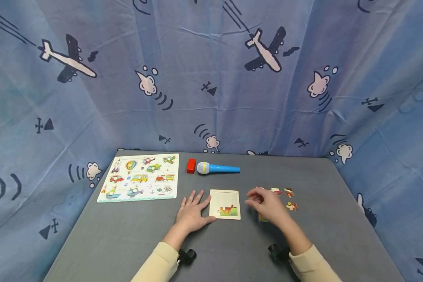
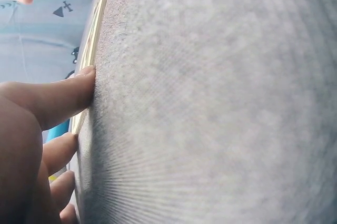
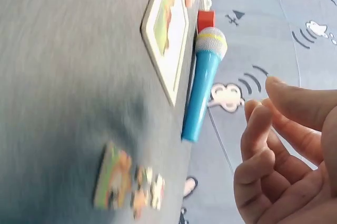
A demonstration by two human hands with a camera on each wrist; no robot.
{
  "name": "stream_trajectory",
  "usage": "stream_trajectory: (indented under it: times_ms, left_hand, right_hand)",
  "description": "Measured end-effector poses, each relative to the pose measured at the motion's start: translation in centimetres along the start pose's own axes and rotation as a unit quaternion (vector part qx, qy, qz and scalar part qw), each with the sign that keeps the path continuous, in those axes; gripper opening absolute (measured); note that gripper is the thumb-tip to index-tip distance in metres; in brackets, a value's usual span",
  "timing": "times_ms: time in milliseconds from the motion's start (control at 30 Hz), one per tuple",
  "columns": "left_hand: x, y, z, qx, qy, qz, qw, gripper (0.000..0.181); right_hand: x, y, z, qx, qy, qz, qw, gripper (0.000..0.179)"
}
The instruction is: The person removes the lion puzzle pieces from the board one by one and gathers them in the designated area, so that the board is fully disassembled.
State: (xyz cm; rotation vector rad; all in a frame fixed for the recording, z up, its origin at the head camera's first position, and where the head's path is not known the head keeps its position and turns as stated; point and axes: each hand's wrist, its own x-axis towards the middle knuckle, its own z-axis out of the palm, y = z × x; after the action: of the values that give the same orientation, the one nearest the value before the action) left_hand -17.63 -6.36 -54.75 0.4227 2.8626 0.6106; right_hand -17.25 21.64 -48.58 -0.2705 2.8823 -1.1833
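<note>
A small square puzzle board (image 1: 225,197) lies on the grey table, with joined pieces (image 1: 228,210) picturing a brown animal on green in its lower right part. My left hand (image 1: 191,216) lies spread at the board's left side; in the left wrist view the thumb (image 2: 79,89) and forefinger touch its edge. My right hand (image 1: 269,205) hovers right of the board, above loose puzzle pieces (image 1: 291,206). Its fingers are loosely bent, and nothing shows between thumb and fingertips in the right wrist view (image 3: 284,161). Part of the loose pieces is hidden under this hand.
A blue toy microphone (image 1: 223,169) lies behind the board, beside a red block (image 1: 191,166). At the back left is a large picture board (image 1: 139,178) with vehicles. A blue patterned cloth (image 1: 211,78) hangs behind the table (image 1: 137,235).
</note>
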Motion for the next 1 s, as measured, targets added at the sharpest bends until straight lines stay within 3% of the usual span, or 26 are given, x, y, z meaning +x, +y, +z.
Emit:
stream_trajectory:
  times_ms: [367, 667, 1000]
  left_hand:
    - [0.3, 0.1, -0.2, 0.012, -0.005, -0.002, 0.9999, 0.081]
    - [0.2, 0.2, -0.3, 0.013, -0.002, 0.0, 0.9999, 0.081]
    - [-0.1, 0.0, -0.1, 0.003, 0.003, 0.002, 1.0, 0.08]
  right_hand:
    - [1.7, -0.6, 4.7, 0.048, -0.054, -0.009, 0.9974, 0.018]
    - [2.4, -1.2, 7.3, 0.022, -0.069, -0.011, 0.9973, 0.014]
    - [2.3, -1.2, 8.1, -0.02, -0.087, -0.037, 0.9953, 0.02]
